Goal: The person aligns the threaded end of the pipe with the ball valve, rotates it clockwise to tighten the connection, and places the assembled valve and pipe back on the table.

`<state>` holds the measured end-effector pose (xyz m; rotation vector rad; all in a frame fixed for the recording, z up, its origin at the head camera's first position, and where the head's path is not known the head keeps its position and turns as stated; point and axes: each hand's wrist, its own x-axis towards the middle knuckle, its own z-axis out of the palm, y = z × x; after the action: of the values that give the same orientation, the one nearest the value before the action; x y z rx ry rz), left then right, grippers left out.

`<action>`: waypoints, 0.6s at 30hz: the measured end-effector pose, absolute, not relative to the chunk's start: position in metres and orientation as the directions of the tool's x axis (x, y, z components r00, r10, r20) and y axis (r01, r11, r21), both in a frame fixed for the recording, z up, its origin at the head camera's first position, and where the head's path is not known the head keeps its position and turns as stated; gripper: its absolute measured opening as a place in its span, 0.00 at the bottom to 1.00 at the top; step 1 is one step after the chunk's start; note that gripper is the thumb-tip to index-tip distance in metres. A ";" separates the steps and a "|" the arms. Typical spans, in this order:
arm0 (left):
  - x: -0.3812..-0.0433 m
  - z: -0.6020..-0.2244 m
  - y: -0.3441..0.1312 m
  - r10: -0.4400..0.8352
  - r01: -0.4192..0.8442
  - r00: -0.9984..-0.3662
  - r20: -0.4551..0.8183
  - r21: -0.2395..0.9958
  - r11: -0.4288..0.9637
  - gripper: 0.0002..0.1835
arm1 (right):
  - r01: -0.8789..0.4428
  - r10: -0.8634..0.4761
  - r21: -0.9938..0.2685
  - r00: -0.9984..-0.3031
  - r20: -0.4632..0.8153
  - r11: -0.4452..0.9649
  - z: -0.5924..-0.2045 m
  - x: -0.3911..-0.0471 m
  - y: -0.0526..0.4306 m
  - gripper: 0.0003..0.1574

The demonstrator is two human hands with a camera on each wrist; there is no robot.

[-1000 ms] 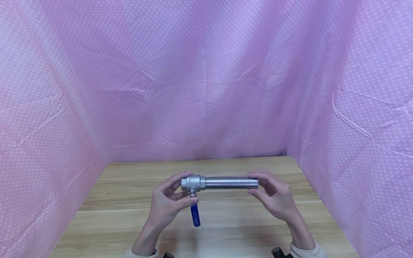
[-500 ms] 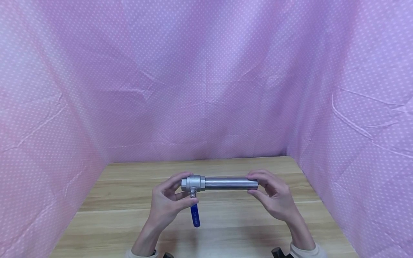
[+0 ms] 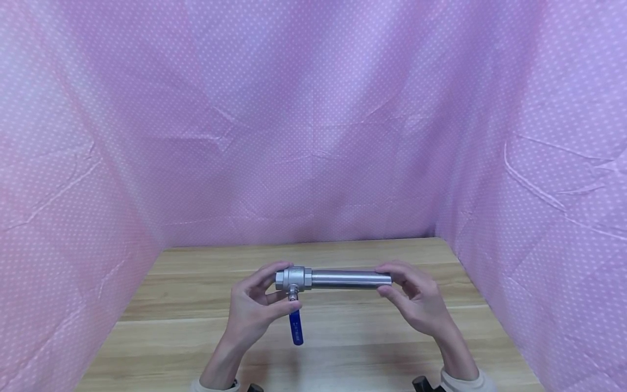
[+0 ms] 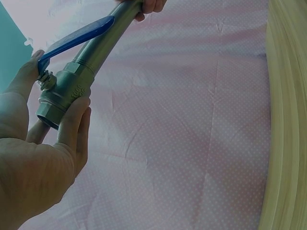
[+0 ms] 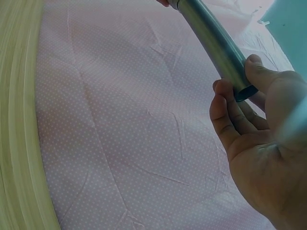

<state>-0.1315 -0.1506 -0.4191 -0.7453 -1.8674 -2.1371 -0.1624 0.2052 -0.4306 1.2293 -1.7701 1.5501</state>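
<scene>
A silver ball valve [image 3: 295,277] with a blue lever handle [image 3: 296,328] is held above the table by my left hand [image 3: 252,305]. The fingers are behind the valve body and the thumb lies on the lever near its stem. From the valve's right end a straight steel pipe [image 3: 350,279] runs level to the right. My right hand [image 3: 416,299] pinches the pipe's free end between thumb and fingers. In the left wrist view the valve's open hex end [image 4: 50,115] faces the left palm. The right wrist view shows the pipe's hollow end [image 5: 245,93] between the fingertips.
Beneath the hands spreads a light wooden table [image 3: 343,348]. Pink dotted cloth [image 3: 313,136] hangs at the back and on both sides. Dark stubs of the wrist gear [image 3: 422,383] show by the cuffs at the bottom.
The right thumb and fingertips have shifted slightly on the pipe's end, and the pipe's right end sits a touch lower. My left hand and the valve have stayed in place.
</scene>
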 end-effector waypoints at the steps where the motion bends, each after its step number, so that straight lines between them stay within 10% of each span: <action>1: -0.131 -0.419 -0.151 0.170 0.468 -0.852 0.495 0.866 -0.177 0.39 | -0.853 -0.307 -0.520 -0.487 0.818 -0.032 -0.430 -0.162 0.205 0.24; 18: -0.131 -0.418 -0.150 0.165 0.461 -0.858 0.486 0.871 -0.168 0.39 | -0.839 -0.324 -0.530 -0.471 0.820 -0.122 -0.428 -0.163 0.203 0.38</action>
<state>-0.1312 -0.1498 -0.4184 -0.7251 -1.8801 -2.1363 -0.1634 0.2033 -0.4283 1.2867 -1.7301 1.6243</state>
